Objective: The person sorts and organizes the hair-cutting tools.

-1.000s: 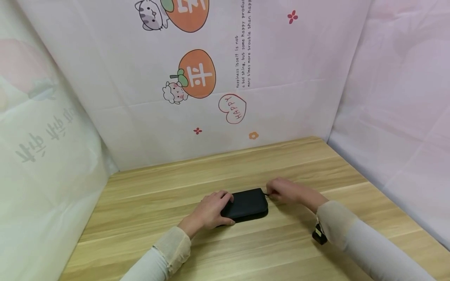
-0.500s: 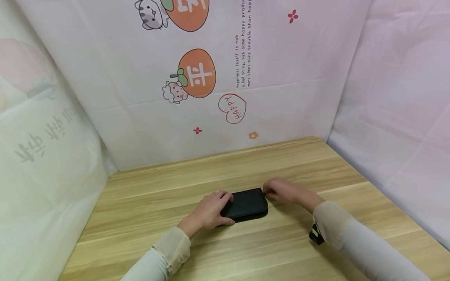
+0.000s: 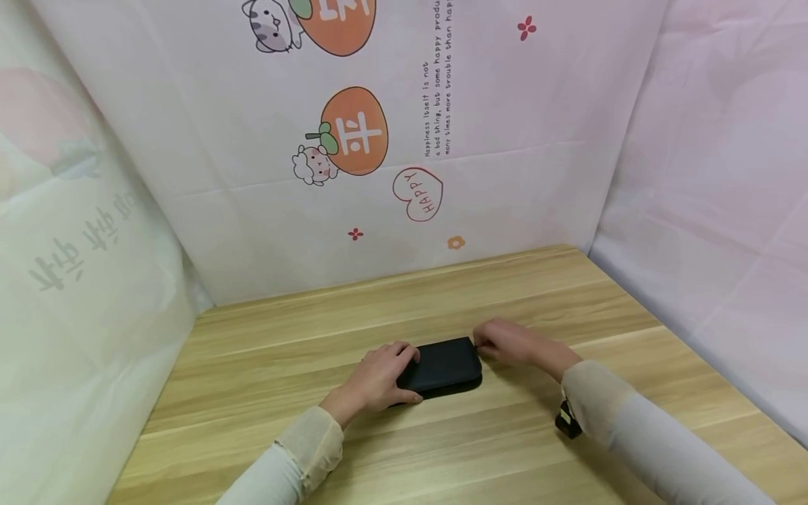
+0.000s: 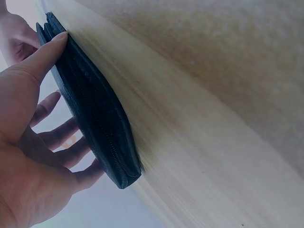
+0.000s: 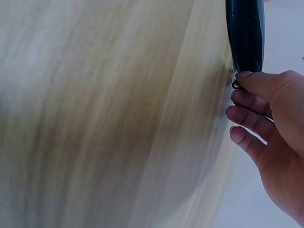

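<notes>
A black zip wallet (image 3: 443,367) lies flat on the wooden table, its zipper running round the edge in the left wrist view. My left hand (image 3: 381,376) holds the wallet's left end, with the thumb against the near edge and the fingers spread over the top cover. At the far right corner, my right hand (image 3: 507,341) pinches a zipper pull between thumb and forefinger. A small dark loop (image 5: 236,84) of the pull shows below the thumb tip in the right wrist view; the rest is covered by the fingers. Whether the zipper is fully closed cannot be told.
The wooden table (image 3: 303,330) extends on every side of the wallet. Printed white cloth (image 3: 505,175) hangs behind it and at both sides. A small black device (image 3: 567,421) sits at the right wrist.
My right hand has shifted slightly left, nearer the wallet's corner, and the dark strip of pull seen earlier is now mostly hidden. The left hand and wallet have stayed in place.
</notes>
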`<act>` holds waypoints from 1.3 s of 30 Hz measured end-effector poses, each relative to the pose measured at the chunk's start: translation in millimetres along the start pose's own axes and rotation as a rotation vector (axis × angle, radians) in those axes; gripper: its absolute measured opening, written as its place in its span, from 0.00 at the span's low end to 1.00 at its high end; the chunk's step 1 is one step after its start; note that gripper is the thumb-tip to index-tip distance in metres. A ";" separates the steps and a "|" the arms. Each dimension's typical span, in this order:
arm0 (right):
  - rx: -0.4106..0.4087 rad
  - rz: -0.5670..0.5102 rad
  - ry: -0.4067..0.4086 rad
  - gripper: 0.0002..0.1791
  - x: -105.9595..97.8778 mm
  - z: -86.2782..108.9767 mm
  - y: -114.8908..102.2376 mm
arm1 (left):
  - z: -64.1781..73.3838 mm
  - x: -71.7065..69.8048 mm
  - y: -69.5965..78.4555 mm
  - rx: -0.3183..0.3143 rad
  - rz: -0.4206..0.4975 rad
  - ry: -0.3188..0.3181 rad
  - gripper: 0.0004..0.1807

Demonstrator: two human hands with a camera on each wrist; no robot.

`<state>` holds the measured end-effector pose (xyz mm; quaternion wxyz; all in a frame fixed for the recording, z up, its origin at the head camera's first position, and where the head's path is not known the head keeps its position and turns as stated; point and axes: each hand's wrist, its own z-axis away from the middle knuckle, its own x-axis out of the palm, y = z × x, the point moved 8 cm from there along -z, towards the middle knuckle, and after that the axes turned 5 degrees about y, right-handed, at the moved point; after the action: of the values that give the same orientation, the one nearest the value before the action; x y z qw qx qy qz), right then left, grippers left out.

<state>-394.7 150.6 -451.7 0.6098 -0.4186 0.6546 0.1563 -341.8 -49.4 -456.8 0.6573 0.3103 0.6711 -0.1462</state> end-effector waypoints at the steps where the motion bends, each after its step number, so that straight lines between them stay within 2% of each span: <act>1: -0.003 -0.003 0.000 0.17 0.0 -0.2 -0.3 | 0.2 -0.1 -0.3 -0.003 0.000 -0.002 0.34; 14: -0.026 0.008 -0.001 0.14 -2.3 0.8 -2.3 | 0.0 0.2 -2.3 -0.015 0.003 -0.014 0.34; 23: -0.005 0.015 -0.023 0.13 -1.0 4.2 -0.7 | 0.1 0.0 -1.4 -0.012 0.010 -0.012 0.34; 39: -0.036 0.004 -0.005 0.14 -4.8 9.8 -9.5 | 0.7 -0.4 -0.3 -0.007 0.008 -0.009 0.34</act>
<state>-381.5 153.6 -446.4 0.6034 -0.4279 0.6511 0.1701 -341.4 -50.2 -456.6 0.6619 0.3101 0.6674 -0.1424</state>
